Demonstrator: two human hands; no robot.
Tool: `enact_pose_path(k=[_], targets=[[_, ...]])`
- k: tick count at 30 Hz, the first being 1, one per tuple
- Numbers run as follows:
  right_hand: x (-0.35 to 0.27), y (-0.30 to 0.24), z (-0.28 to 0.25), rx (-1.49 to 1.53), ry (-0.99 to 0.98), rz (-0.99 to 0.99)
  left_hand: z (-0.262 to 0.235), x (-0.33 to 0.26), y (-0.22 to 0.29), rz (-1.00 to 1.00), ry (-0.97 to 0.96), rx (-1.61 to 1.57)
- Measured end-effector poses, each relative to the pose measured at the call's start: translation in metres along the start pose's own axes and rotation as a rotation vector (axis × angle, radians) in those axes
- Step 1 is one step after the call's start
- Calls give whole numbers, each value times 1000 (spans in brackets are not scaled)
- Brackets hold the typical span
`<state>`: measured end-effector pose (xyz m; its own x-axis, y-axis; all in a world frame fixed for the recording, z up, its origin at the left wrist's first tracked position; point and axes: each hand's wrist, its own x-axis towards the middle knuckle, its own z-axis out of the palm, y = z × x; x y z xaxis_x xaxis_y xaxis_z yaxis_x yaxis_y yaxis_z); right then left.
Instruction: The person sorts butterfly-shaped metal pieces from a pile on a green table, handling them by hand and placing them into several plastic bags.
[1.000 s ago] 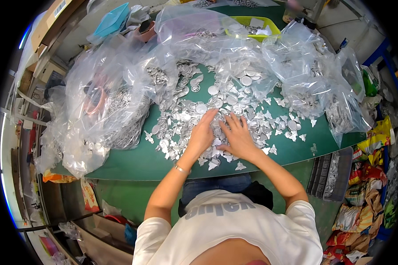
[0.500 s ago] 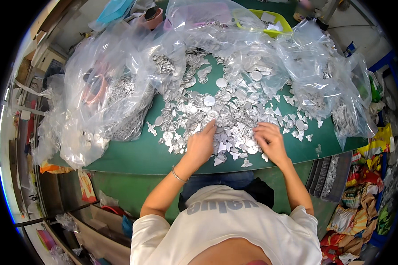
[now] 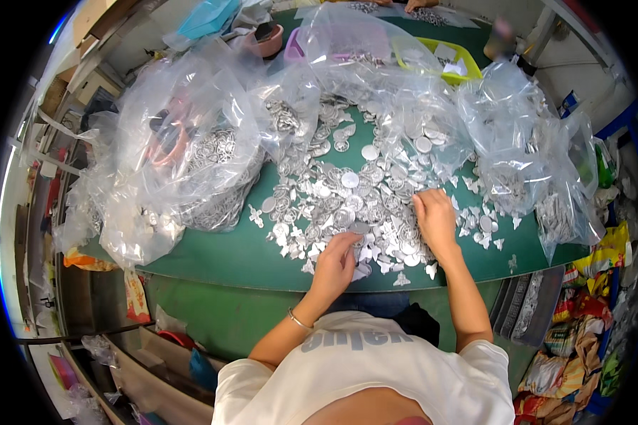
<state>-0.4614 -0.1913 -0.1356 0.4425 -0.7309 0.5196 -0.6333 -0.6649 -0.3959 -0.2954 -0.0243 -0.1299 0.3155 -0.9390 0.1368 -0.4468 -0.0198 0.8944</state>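
Silver flat metal charms (image 3: 333, 205), discs and winged shapes, lie in a loose heap mid-worktop (image 3: 213, 262), probably spread so single pieces are reachable. Left hand (image 3: 335, 263) at heap's 7 o'clock, fingers bent toward thumb, tips at the charms; can't tell if pinching one. Right hand (image 3: 436, 219) at 3 o'clock, fingers curled close together, tips at the heap's edge; grip hidden. Clear plastic bags of metal pieces at 10 o'clock (image 3: 142, 156) and 2 o'clock (image 3: 500, 106), likely keeping stock contained within reach. Purple basket (image 3: 294, 48) near 12, lime-green basket (image 3: 473, 71) at 1.
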Motion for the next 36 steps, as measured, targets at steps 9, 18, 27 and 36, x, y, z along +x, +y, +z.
enact_pose_path(k=[9, 18, 27, 36], targets=[[86, -16, -36, 819, 206, 350, -1, -9, -8, -82, -36, -98], [226, -11, 8, 244, 334, -298, 5, -11, 4, -76, -127, -99], [66, -1, -18, 482, -129, 266, 3, -15, -5, -79, -70, -63], [-18, -6, -4, 42, -361, -176, 7, 25, -17, 124, -123, 463]])
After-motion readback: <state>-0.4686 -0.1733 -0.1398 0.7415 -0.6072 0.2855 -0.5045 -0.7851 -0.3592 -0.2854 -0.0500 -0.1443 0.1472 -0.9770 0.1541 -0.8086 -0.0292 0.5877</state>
